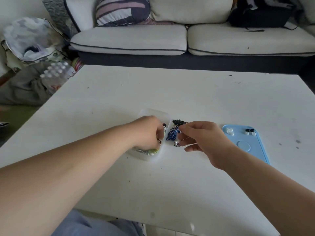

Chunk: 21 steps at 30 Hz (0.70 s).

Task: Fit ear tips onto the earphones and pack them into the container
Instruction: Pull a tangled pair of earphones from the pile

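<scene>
A white surface, marked with small dark specks, fills the middle of the view. Behind it stands a cream sofa with dark piping. A striped cushion leans against its back, and a black bag lies on its right seat. On the floor at left sit a wrapped pack of bottles, a crumpled grey cloth and a lined bin.

No readable text anywhere; the bottle pack seems too blurred.
</scene>
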### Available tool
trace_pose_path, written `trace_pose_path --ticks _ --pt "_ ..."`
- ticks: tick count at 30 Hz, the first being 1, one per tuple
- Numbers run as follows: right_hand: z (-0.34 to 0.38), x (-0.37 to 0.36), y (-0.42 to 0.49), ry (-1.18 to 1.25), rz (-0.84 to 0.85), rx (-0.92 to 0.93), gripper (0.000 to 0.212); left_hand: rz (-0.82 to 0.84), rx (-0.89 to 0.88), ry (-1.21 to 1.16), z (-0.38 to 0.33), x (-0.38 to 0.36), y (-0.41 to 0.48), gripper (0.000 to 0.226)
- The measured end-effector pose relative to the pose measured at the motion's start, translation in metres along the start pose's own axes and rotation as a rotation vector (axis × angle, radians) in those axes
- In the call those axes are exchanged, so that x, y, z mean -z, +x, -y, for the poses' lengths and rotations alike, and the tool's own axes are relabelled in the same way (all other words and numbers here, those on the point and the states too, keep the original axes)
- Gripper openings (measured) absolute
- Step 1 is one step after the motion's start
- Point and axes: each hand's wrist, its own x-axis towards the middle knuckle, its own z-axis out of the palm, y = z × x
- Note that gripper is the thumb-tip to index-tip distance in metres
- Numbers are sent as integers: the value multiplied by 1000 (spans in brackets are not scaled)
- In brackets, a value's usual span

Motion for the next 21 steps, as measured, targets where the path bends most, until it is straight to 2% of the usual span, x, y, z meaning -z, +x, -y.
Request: trace_pose_path --ticks 4,6,9,12,14,17,19,21 --pt "-1 11 0 -66 -91 43 13 55 -1 73 -4 -12 -1 32" --pt "-2 18 3 -132 -157 77 15 53 -2 105 -4 -9 1 29" --pt "-8 38 7 -433 -225 123 19 -115 -30 159 -9 0 7 12" --pt "-18 57 12 -659 -218 48 21 -272 -111 15 -27 4 13 10" --pt "-23 68 16 -651 -205 -20 21 -207 -181 -38 -43 -4 17 9" --pt "-23 80 19 -467 -237 -71 32 -39 -268 75 -66 -28 29 15" --pt "-18 86 18 -345 -272 -59 35 -29 -296 107 -79 -38 39 18" --pt "-15 91 15 -332 -279 -65 36 -33 -288 94 -92 -43 47 16"
